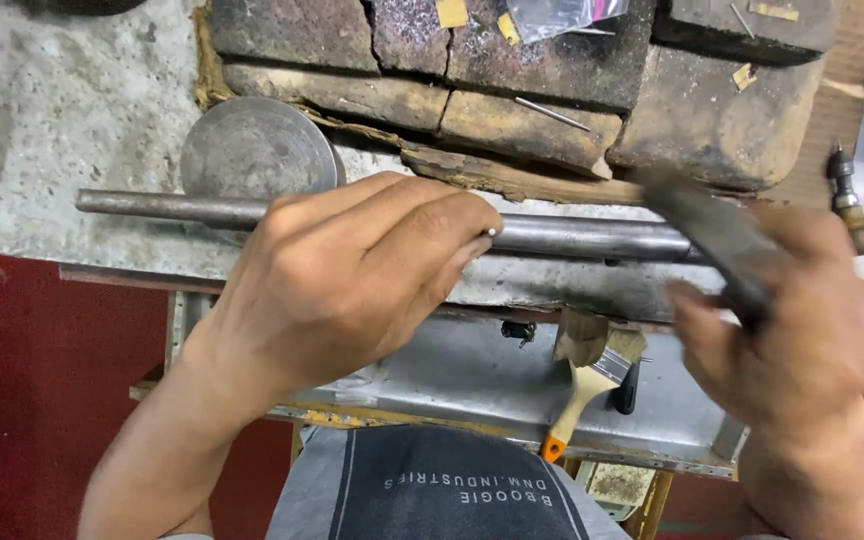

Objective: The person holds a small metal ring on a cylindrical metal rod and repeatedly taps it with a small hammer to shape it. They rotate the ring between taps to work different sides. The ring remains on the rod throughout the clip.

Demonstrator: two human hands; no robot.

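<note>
My left hand (352, 270) rests over a long grey metal rod (572, 238) that lies across the bench edge. Its fingertips pinch a tiny shiny metal piece (491, 232) against the rod. My right hand (792, 330) grips a dark hammer (712, 235), blurred by motion, with its head raised just right of the left fingertips and above the rod.
Worn dark bricks (512, 70) line the back of the grey bench (52, 110), with a round metal disc (252, 150) beside them. A paintbrush (587, 385) lies in a metal tray (472, 375) below the bench edge. A wooden-handled tool (857, 215) sits at the right.
</note>
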